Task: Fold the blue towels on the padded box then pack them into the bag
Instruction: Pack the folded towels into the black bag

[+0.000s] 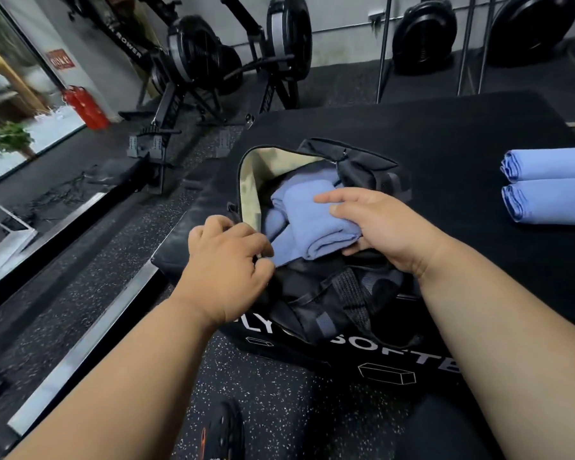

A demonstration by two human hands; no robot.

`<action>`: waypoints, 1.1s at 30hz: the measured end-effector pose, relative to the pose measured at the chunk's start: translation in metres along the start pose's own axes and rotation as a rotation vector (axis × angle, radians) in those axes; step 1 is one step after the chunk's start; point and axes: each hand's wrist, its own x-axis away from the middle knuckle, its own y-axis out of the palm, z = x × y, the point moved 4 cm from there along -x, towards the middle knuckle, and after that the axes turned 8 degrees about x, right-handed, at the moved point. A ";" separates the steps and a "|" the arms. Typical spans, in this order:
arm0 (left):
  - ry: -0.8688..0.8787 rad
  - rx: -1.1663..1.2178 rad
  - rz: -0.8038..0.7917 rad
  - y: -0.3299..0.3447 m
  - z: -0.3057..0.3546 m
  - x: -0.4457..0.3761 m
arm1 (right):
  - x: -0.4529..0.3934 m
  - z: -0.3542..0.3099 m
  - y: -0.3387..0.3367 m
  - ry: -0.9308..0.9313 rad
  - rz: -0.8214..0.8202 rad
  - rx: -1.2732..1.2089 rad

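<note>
Landmark: the bag (332,293), black, lying open on the near edge of the padded box (445,134). Nearest the camera, at the bag's near-left rim, the left hand (228,257) has its fingers curled around the edge of the opening and appears to hold it apart. Just right of it, over the bag's mouth, the right hand (375,224) pinches a folded blue towel (312,224), thumb on top and fingers underneath, the towel partly inside the opening. Beneath that one, more blue cloth (276,220) already lies in the bag against the pale lining. Well to the right of the bag, two folded towels (551,185) rest side by side on the box top, untouched. Judgement: the towel is light, soft and limp; a grip at one end would let the folds sag open, so take it across the middle of the folded stack, thumb over and fingers under. Beyond the bag, on the floor, stand rowing machines (213,61) and a red extinguisher (87,107)
</note>
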 end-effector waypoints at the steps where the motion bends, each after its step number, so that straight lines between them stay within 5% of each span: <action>1: -0.020 0.021 -0.011 -0.001 -0.005 -0.001 | -0.002 0.000 0.003 -0.003 -0.003 0.020; 4: -0.085 0.200 -0.099 0.002 -0.015 -0.004 | -0.007 -0.003 0.012 -0.002 -0.022 0.036; 8: -0.316 0.482 0.112 0.003 -0.023 -0.005 | -0.009 -0.007 0.023 -0.005 -0.032 -0.045; 13: -0.357 0.538 -0.032 0.016 -0.011 -0.004 | -0.010 -0.008 0.026 0.031 -0.015 -0.047; 19: -0.487 0.666 0.092 0.011 -0.025 -0.001 | -0.011 -0.007 0.028 0.072 -0.015 -0.035; 26: -0.469 0.924 0.260 -0.029 -0.023 0.010 | -0.013 -0.016 0.046 0.018 -0.110 -0.098; 33: -0.457 0.932 0.278 -0.037 -0.022 0.012 | -0.016 -0.012 0.085 0.064 -0.302 0.194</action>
